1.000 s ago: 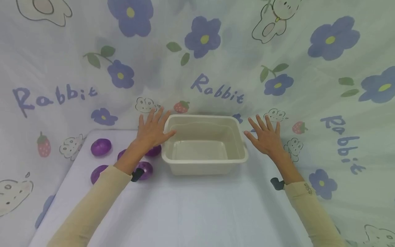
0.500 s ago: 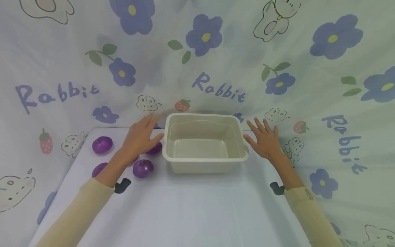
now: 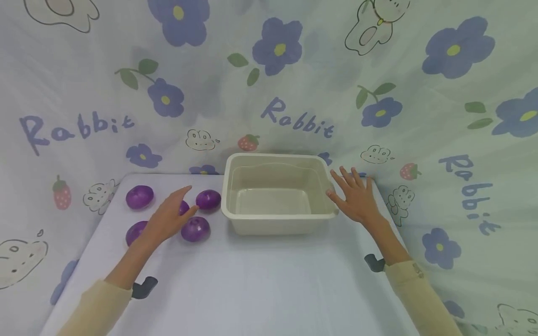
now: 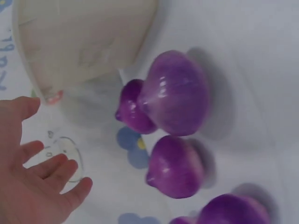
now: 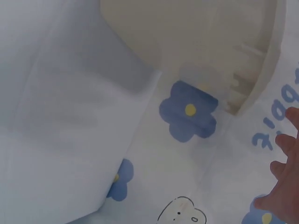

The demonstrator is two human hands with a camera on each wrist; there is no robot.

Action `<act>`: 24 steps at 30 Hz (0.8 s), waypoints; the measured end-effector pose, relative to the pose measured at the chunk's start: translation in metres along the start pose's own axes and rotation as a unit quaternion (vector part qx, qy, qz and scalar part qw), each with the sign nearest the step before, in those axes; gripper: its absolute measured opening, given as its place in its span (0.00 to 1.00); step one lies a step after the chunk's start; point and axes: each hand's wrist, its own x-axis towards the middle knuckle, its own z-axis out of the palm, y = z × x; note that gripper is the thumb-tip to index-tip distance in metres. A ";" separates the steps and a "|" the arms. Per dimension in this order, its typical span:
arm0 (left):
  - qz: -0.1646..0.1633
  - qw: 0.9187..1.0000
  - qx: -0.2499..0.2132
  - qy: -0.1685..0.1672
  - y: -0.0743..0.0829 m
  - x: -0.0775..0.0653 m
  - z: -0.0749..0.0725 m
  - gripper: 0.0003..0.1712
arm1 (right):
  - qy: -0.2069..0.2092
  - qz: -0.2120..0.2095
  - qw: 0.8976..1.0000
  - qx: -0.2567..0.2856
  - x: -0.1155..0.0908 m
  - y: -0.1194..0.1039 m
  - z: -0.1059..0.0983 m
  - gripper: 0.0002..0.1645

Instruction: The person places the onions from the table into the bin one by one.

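My left hand (image 3: 166, 218) hovers over a group of purple onions, its fingers loosely spread and holding nothing. One onion (image 3: 195, 229) lies just right of the thumb, another onion (image 3: 208, 200) behind it. A third onion (image 3: 183, 207) is partly covered by the hand. In the left wrist view, the hand (image 4: 39, 182) is apart from the nearest onion (image 4: 175, 167). To the right stands a cream plastic basin (image 3: 279, 225) with nothing inside. My right hand (image 3: 356, 198) is spread beside its right wall; whether the thumb touches the rim I cannot tell.
Two more onions lie farther left, one at the back (image 3: 139, 197) and one nearer (image 3: 135, 232), partly hidden by the left wrist. A white cloth covers the table (image 3: 269, 284). Behind it hangs a patterned curtain (image 3: 319, 84) with flowers and rabbits.
My left hand has moved from the basin's left rim leftward and nearer to me, over the onions. My right hand has shifted slightly toward the basin. The basin and onions stay put.
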 end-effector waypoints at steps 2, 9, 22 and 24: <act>-0.012 1.000 -0.016 -0.003 -0.007 -0.005 0.005 0.41 | -0.006 -0.003 1.000 0.005 0.000 -0.004 0.004 0.45; -0.017 0.999 -0.040 -0.011 -0.019 -0.018 0.020 0.44 | -0.028 -0.004 1.000 0.009 0.001 -0.014 0.020 0.44; -0.032 0.999 -0.016 0.001 -0.028 -0.035 0.041 0.42 | -0.061 -0.002 0.998 0.029 0.005 -0.020 0.029 0.44; -0.034 0.999 -0.010 0.005 -0.030 -0.037 0.044 0.42 | -0.066 0.000 0.997 0.027 0.006 -0.019 0.029 0.45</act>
